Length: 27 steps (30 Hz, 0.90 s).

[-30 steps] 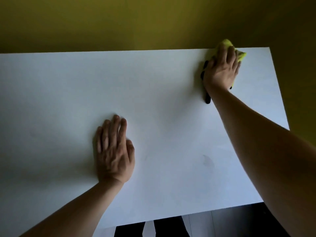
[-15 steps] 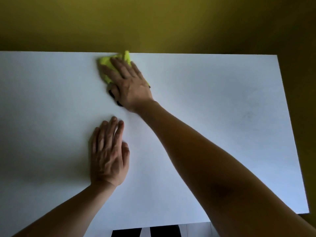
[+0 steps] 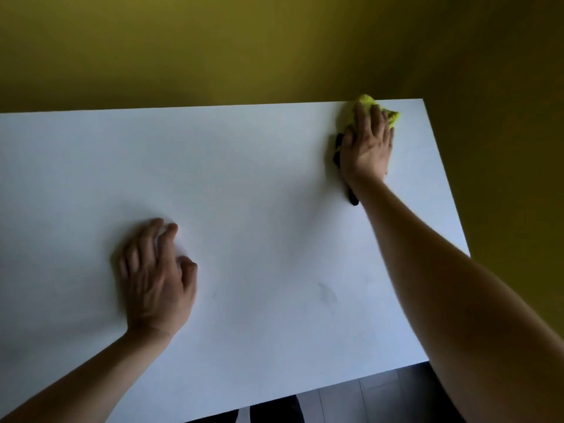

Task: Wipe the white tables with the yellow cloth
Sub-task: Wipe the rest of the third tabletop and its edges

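Cloth: yellow cloth at 1 o'clock, on the counter's far edge near its right corner
Right hand: fingers flat, pressing the cloth
Left hand: at 8 o'clock, fingers loosely bent, resting on bare counter
Room: wide white surface between the hands

light: dim, corners dark | shadows: soft, left of the left hand on the table | blur: left fingers smeared | edges: table lines bend
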Tool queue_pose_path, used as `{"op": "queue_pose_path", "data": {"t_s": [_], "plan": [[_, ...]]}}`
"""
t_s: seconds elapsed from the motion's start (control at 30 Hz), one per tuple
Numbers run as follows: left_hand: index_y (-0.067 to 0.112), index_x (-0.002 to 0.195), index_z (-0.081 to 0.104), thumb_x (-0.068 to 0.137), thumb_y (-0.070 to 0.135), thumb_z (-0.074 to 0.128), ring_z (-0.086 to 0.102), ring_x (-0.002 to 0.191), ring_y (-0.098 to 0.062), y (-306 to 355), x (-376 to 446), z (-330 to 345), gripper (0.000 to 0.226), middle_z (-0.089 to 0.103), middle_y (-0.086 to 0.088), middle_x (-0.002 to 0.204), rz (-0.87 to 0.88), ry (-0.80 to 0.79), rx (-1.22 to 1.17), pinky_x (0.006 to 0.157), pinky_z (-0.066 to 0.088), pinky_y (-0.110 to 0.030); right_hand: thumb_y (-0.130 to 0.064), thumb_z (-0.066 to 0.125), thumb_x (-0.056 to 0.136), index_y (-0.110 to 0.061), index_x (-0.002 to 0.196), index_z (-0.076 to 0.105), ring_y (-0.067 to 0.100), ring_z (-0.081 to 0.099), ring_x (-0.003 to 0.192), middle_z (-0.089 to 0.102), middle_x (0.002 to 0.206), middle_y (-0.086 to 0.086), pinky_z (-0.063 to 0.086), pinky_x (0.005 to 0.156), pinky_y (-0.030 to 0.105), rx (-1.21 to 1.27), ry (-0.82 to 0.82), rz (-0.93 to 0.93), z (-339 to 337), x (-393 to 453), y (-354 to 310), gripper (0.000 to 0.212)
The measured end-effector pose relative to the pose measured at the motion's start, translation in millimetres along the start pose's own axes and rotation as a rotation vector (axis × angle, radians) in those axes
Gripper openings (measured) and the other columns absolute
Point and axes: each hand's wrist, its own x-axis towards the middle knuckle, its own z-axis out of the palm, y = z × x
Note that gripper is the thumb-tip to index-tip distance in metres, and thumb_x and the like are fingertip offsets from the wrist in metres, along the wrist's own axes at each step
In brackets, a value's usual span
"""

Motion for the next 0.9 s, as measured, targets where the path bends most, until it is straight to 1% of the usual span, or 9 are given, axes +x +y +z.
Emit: {"op": "queue_pose_path", "data": {"t_s": [0.07, 0.2, 0.37, 0.43, 0.5, 0.57, 0.67, 0.83, 0.9], "plan": [[0.003, 0.138, 0.056, 0.086, 0.016, 0.052, 0.052, 0.127, -0.046, 17.4, 13.1, 0.7, 0.054, 0.052, -0.022, 0.147, 0.058, -0.004, -0.042, 0.107, 0.034, -0.054, -0.038, 0.034, 0.091, -0.017, 0.155, 0.038, 0.037, 0.024, 0.150, 0.032, 0.161, 0.017, 0.017, 0.124, 0.047, 0.019, -0.007, -0.054, 4.0, -16.4, -20.9, 0.067], [0.003, 0.140, 0.057, 0.089, 0.013, 0.047, 0.051, 0.132, -0.043, 75.0, 30.6, 18.6, 0.052, 0.052, -0.019, 0.150, 0.257, -0.058, -0.126, 0.112, 0.033, -0.049, -0.037, 0.044, 0.091, -0.011, 0.148, 0.048, 0.039, 0.035, 0.145, 0.042, 0.154, 0.022, 0.026, 0.120, 0.054, 0.121, -0.097, -0.534, 21.4, -73.7, -68.3, 0.064], [0.001, 0.137, 0.056, 0.088, 0.013, 0.046, 0.051, 0.134, -0.044, 135.4, 36.8, 39.9, 0.051, 0.051, -0.021, 0.148, 0.154, -0.054, -0.173, 0.111, 0.039, -0.053, -0.041, 0.044, 0.098, -0.024, 0.152, 0.044, 0.025, 0.030, 0.149, 0.038, 0.159, 0.009, 0.020, 0.123, 0.043, 0.082, -0.210, -0.699, 22.8, -62.4, -59.6, 0.057], [0.003, 0.145, 0.053, 0.090, 0.015, 0.046, 0.045, 0.143, -0.042, 152.0, 41.3, 46.9, 0.057, 0.046, -0.019, 0.156, 0.221, -0.076, -0.139, 0.118, 0.035, -0.056, -0.042, 0.041, 0.095, -0.020, 0.152, 0.045, 0.031, 0.034, 0.147, 0.040, 0.157, 0.014, 0.026, 0.120, 0.047, 0.103, -0.176, -0.608, 18.8, -35.3, -34.8, 0.061], [0.005, 0.152, 0.048, 0.092, 0.018, 0.044, 0.039, 0.150, -0.040, 170.1, 49.2, 54.8, 0.061, 0.040, -0.017, 0.163, 0.328, -0.109, -0.098, 0.123, 0.030, -0.057, -0.042, 0.040, 0.092, -0.018, 0.152, 0.044, 0.035, 0.034, 0.146, 0.040, 0.156, 0.017, 0.027, 0.119, 0.049, 0.115, -0.093, -0.410, 7.1, -3.0, 4.8, 0.064], [0.008, 0.158, 0.042, 0.096, 0.022, 0.042, 0.034, 0.154, -0.037, 181.8, 55.0, 60.7, 0.063, 0.034, -0.013, 0.167, 0.418, -0.134, -0.038, 0.125, 0.026, -0.056, -0.039, 0.039, 0.093, -0.020, 0.153, 0.042, 0.035, 0.030, 0.148, 0.037, 0.158, 0.016, 0.025, 0.120, 0.048, 0.072, -0.052, -0.225, -9.8, 26.3, 55.0, 0.063], [0.011, 0.161, 0.036, 0.100, 0.026, 0.039, 0.030, 0.156, -0.035, 182.9, 58.4, 66.0, 0.063, 0.030, -0.010, 0.170, 0.438, -0.133, 0.005, 0.126, 0.024, -0.054, -0.036, 0.038, 0.097, -0.025, 0.155, 0.037, 0.033, 0.023, 0.151, 0.031, 0.162, 0.012, 0.016, 0.124, 0.045, 0.006, -0.024, -0.081, -30.3, 53.3, 104.6, 0.059], [0.011, 0.161, 0.037, 0.101, 0.025, 0.037, 0.029, 0.156, -0.035, 184.9, 57.9, 64.9, 0.062, 0.030, -0.009, 0.170, 0.417, -0.132, -0.012, 0.126, 0.024, -0.055, -0.035, 0.036, 0.096, -0.025, 0.155, 0.038, 0.030, 0.022, 0.152, 0.032, 0.162, 0.011, 0.013, 0.125, 0.044, -0.005, 0.053, 0.049, -30.1, 52.0, 101.0, 0.059], [0.010, 0.160, 0.038, 0.101, 0.024, 0.036, 0.030, 0.156, -0.035, 184.9, 58.3, 63.7, 0.061, 0.031, -0.011, 0.169, 0.415, -0.134, -0.038, 0.126, 0.024, -0.055, -0.036, 0.036, 0.092, -0.020, 0.154, 0.040, 0.034, 0.023, 0.151, 0.033, 0.161, 0.015, 0.016, 0.124, 0.048, 0.010, 0.040, 0.022, -27.8, 33.0, 85.3, 0.064]]}}
